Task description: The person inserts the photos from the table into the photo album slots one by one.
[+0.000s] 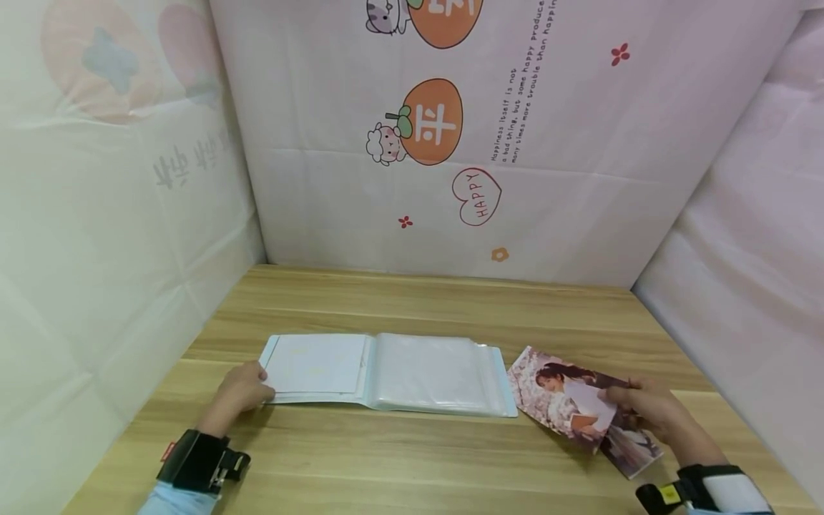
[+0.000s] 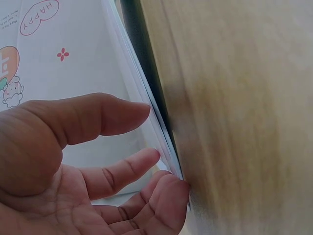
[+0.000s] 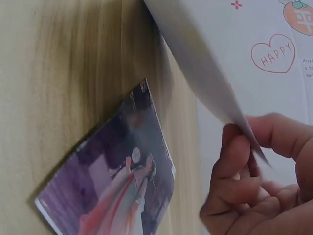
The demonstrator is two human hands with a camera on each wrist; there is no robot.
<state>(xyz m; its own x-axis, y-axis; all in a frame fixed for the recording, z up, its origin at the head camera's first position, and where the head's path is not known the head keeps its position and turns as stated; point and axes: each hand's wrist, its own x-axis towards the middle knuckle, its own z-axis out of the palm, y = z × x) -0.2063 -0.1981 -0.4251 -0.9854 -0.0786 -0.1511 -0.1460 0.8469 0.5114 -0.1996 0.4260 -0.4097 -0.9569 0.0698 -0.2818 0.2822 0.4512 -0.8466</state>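
left hand (image 1: 241, 390): fingers relaxed, steadying album (image 1: 386, 372) at 9 o'clock edge
right hand (image 1: 644, 408): fingers pinching top photo (image 1: 566, 397)
progress: album open, sleeves look empty, photos not in yet

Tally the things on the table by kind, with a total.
Album: 1
Photos: 2, one pinched by the right hand, one lying on the table
Total: 3
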